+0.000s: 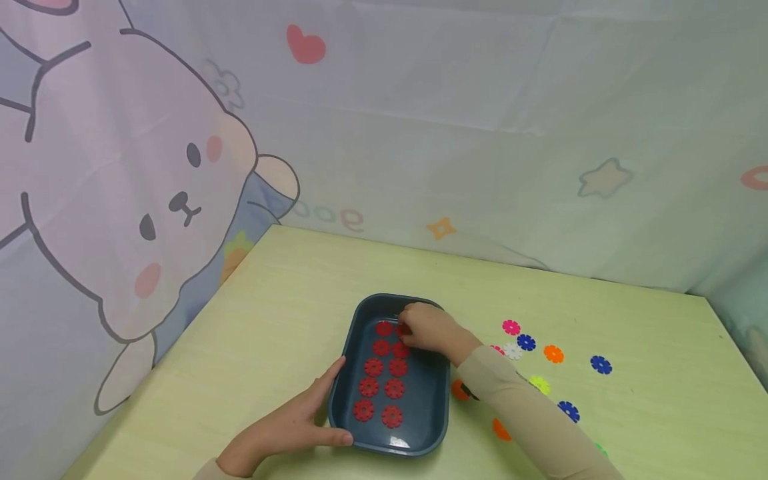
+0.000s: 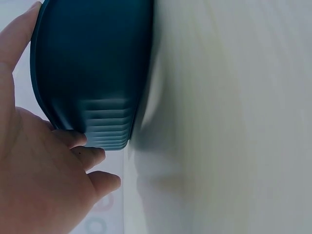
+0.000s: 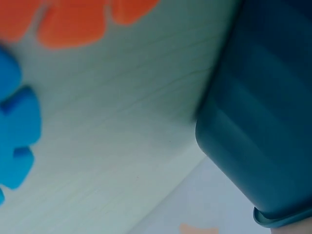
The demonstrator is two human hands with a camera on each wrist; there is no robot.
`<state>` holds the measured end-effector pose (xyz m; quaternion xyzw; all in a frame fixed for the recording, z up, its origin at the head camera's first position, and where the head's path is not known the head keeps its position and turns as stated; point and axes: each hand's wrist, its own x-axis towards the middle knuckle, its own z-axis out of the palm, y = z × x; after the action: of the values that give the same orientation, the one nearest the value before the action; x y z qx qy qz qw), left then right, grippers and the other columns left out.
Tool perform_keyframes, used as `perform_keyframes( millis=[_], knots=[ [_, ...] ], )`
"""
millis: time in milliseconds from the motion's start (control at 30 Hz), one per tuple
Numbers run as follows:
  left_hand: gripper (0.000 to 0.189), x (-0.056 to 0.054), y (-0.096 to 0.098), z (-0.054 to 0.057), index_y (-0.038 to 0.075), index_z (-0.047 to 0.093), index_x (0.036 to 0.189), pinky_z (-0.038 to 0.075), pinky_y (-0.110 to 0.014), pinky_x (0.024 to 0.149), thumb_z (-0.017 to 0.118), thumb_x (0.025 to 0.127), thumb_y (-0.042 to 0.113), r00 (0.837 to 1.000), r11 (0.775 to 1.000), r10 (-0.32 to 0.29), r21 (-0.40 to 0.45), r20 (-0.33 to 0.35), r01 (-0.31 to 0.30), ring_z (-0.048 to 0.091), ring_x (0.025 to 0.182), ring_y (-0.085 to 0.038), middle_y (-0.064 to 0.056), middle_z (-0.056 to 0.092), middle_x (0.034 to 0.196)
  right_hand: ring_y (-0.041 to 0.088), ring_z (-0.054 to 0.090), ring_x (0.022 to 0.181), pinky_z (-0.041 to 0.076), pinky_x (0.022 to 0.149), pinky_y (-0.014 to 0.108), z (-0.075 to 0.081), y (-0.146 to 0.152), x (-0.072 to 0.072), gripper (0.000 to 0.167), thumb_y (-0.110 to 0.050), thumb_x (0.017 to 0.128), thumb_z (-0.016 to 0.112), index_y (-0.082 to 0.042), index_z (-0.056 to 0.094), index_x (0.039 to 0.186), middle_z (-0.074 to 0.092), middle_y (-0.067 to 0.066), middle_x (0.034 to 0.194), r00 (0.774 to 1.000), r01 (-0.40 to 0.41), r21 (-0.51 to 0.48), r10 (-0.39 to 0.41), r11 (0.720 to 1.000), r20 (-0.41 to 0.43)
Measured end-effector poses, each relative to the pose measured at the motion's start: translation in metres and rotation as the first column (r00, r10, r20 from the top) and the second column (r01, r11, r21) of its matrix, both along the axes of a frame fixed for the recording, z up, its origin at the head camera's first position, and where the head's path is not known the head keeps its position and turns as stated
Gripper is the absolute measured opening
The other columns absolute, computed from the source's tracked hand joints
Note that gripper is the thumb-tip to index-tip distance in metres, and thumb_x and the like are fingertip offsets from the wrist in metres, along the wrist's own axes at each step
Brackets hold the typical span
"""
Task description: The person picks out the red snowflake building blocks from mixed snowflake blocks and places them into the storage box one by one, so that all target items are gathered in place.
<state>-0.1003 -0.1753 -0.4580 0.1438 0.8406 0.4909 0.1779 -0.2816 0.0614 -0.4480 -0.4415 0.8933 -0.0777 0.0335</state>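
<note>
Two columns of red interlocking snowflake discs (image 1: pixel 373 367) lie flat on the floor of a dark blue-grey rectangular tray (image 1: pixel 423 427). My right hand (image 1: pixel 433 328) reaches over the tray's right side. Its curled fingers pinch a red disc (image 1: pixel 403 329) at the far end of the right column, with the thumb close above the disc below it. At the tray's near left corner rests my left hand (image 1: pixel 294 421), thumb and index finger spread along the rim. In the left wrist view, its other fingers (image 2: pixel 105 184) lie by the ribbed tray wall. The right wrist view hides the right fingertips.
Loose discs lie right of the tray on the pale table (image 1: pixel 288 287): pink (image 1: pixel 511 327), white (image 1: pixel 513 351), yellow (image 1: pixel 541 385), several blue (image 1: pixel 601 365) and orange (image 1: pixel 554 354). My right forearm passes over some of them. A printed cloth (image 1: pixel 420 133) hangs behind.
</note>
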Motion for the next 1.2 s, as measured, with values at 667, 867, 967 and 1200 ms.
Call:
perform_keyframes(
  millis=[667, 867, 967, 1200],
  knots=[
    [0.109, 0.0, -0.001, -0.001, 0.018, 0.002, 0.156, 0.009, -0.067, 0.11, 0.079, 0.08, 0.031, 1.0, 1.0, 0.004, -0.01, -0.02, -0.004, 0.005, 0.146, -0.038, -0.011, 0.007, 0.162, 0.025, 0.064, 0.093, 0.054, 0.083, 0.033, 0.021, 0.042, 0.003, 0.039, -0.024, 0.085, 0.074, 0.002, 0.066, 0.114, 0.067, 0.014, 0.108, 0.965, -0.066, -0.356, 0.15, 0.932, 0.213],
    [0.109, 0.0, 0.0, 0.001, 0.019, 0.002, 0.156, 0.01, -0.068, 0.11, 0.079, 0.08, 0.031, 1.0, 1.0, 0.009, -0.011, -0.008, -0.009, 0.004, 0.146, -0.039, -0.012, 0.007, 0.162, 0.027, 0.063, 0.099, 0.053, 0.086, 0.04, 0.036, 0.069, 0.015, 0.044, -0.026, 0.085, 0.075, -0.002, 0.064, 0.119, 0.066, 0.012, 0.113, 0.945, 0.012, -0.391, 0.118, 0.92, 0.306],
    [0.109, 0.0, 0.0, 0.002, 0.018, 0.002, 0.156, 0.009, -0.068, 0.11, 0.079, 0.08, 0.031, 1.0, 1.0, 0.01, -0.012, -0.002, -0.01, 0.004, 0.146, -0.039, -0.012, 0.006, 0.162, 0.028, 0.061, 0.102, 0.052, 0.086, 0.043, 0.043, 0.085, 0.021, 0.047, -0.028, 0.084, 0.076, -0.003, 0.062, 0.121, 0.065, 0.009, 0.117, 0.938, 0.043, -0.389, 0.097, 0.92, 0.332],
    [0.11, 0.0, 0.001, 0.002, 0.018, 0.002, 0.156, 0.005, -0.065, 0.112, 0.079, 0.08, 0.032, 1.0, 1.0, 0.011, -0.018, 0.004, -0.011, 0.003, 0.147, -0.038, -0.012, 0.005, 0.162, 0.02, 0.06, 0.099, 0.052, 0.084, 0.037, 0.05, 0.125, 0.034, 0.047, -0.032, 0.082, 0.077, -0.008, 0.063, 0.121, 0.065, 0.005, 0.116, 0.953, 0.09, -0.361, 0.025, 0.928, 0.302]
  ],
)
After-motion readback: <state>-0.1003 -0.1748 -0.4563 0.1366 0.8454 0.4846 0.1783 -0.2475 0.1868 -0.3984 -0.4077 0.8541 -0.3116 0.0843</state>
